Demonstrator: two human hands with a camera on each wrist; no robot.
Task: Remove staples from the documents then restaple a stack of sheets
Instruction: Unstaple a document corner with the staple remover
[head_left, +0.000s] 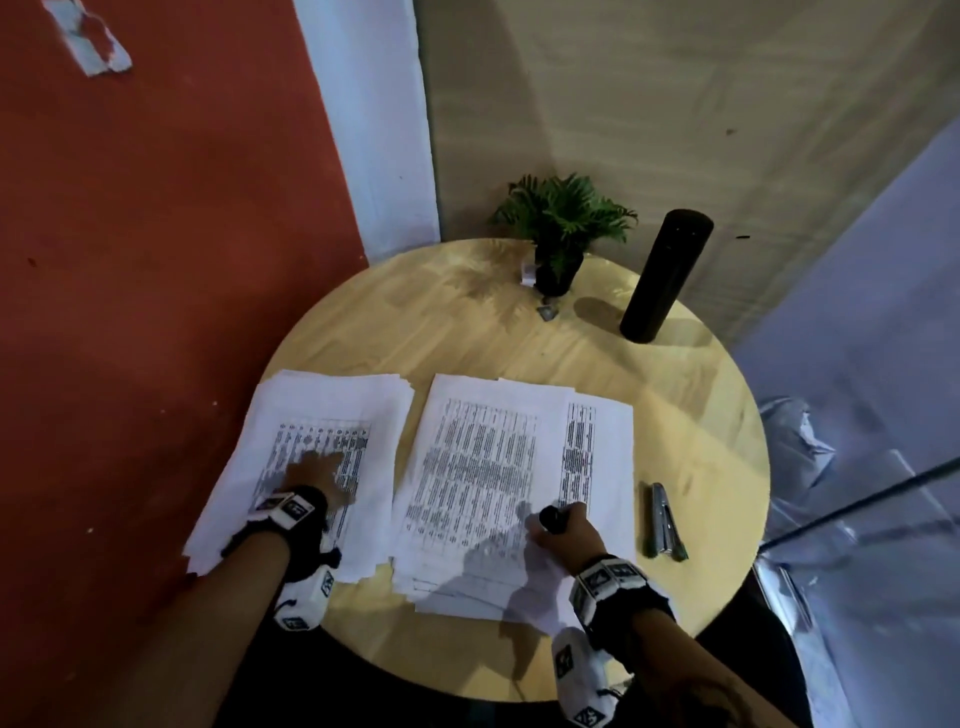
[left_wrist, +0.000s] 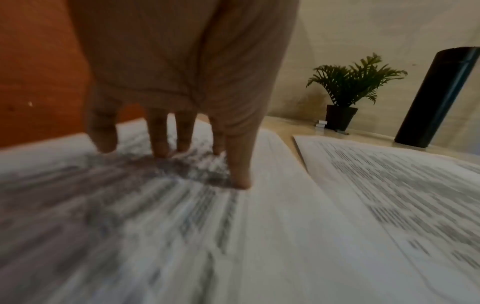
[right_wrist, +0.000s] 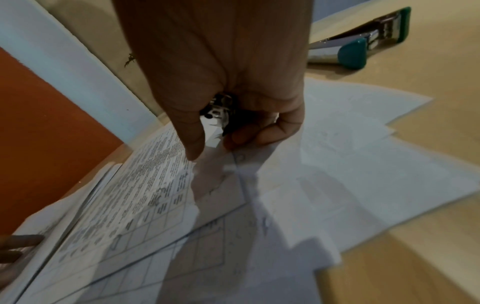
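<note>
Left hand (head_left: 311, 470) flat, fingers straight, pressing left paper stack (head_left: 322, 410) lower left | right hand (head_left: 563, 530) curled round small black-and-metal tool (head_left: 551, 519) over centre paper stack (head_left: 483, 452) | stapler (head_left: 665, 522) lower right on round table (head_left: 701, 395) | plant in black pot (head_left: 558, 270), upper centre

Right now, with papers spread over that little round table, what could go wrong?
1. The left pile overhangs the table edge; only the left hand flat on it keeps sheets from possibly sliding off.
2. The right hand has a small tool in its grip above the loosely fanned middle pile; its metal tip might tear a sheet.
</note>
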